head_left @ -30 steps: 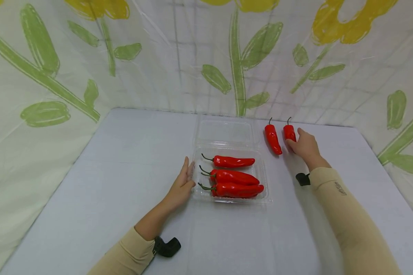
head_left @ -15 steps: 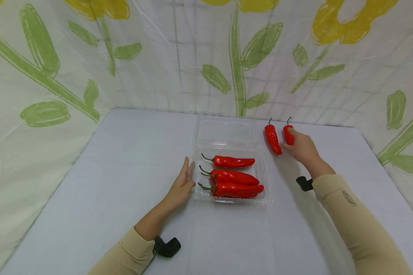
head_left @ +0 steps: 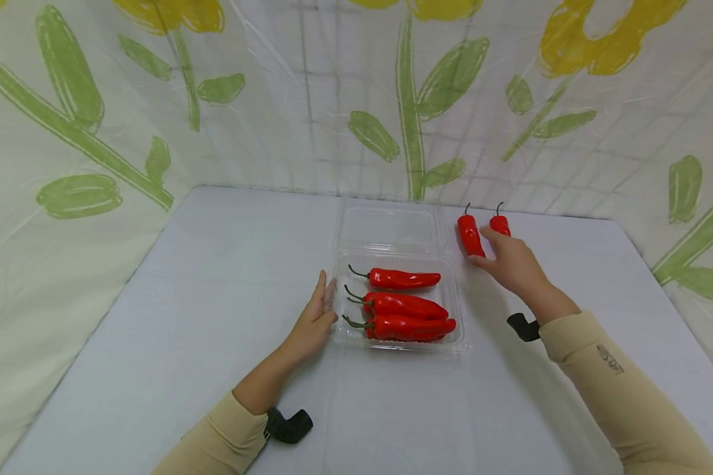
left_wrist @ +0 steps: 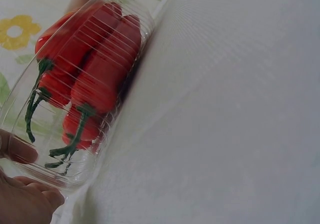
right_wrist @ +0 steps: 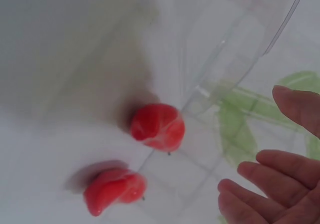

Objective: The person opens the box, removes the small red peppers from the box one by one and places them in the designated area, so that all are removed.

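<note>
left hand (head_left: 309,330) unclenched, flat against clear box (head_left: 453,284) of red peppers (head_left: 410,305); right hand (head_left: 513,265) released, spread near loose peppers (head_left: 468,232)

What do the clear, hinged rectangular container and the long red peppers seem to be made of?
Clear, hinged rectangular container: likely thin, glossy plastic; its ribbed walls are see-through and catch the light.
Long, tapered red peppers: smooth, glossy skin with bright highlights; they could be real or moulded imitations, and the look leaves that open.
</note>
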Motion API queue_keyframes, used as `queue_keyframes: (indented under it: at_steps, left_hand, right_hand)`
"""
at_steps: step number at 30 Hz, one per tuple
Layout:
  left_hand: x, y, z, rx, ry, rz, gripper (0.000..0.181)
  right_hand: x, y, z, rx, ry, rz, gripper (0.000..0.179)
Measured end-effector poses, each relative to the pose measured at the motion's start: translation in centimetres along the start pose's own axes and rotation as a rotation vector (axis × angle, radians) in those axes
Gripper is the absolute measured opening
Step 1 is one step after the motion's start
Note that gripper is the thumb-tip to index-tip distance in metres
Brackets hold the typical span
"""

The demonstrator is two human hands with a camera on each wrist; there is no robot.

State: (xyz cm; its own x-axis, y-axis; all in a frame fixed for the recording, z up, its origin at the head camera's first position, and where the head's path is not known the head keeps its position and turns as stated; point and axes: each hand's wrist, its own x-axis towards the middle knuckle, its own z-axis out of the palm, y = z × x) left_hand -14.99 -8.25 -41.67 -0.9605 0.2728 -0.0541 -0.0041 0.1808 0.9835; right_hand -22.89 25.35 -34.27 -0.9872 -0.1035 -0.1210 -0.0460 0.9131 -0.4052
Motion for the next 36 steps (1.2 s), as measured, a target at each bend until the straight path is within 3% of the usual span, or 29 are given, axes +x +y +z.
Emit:
queue_keyframes:
  at_steps: [14,22,36]
  left_hand:
    - [0.3,-0.3,0.0,0.019,0.008,-0.004,0.076]
    - [0.3,-0.4,0.0,0.022,0.007,-0.002,0.076]
    - [0.2,-0.5,0.0,0.024,0.008,-0.002,0.076]
  right_hand:
    - [-1.7,-2.7,0.4,-0.022,-0.002,-0.125,0.069]
    - [-2.5,-4.5,1.0,0.004,-0.007,-0.246,0.067]
    - [-3.0,-7.3,1.7,0.001,-0.15,-0.355,0.064]
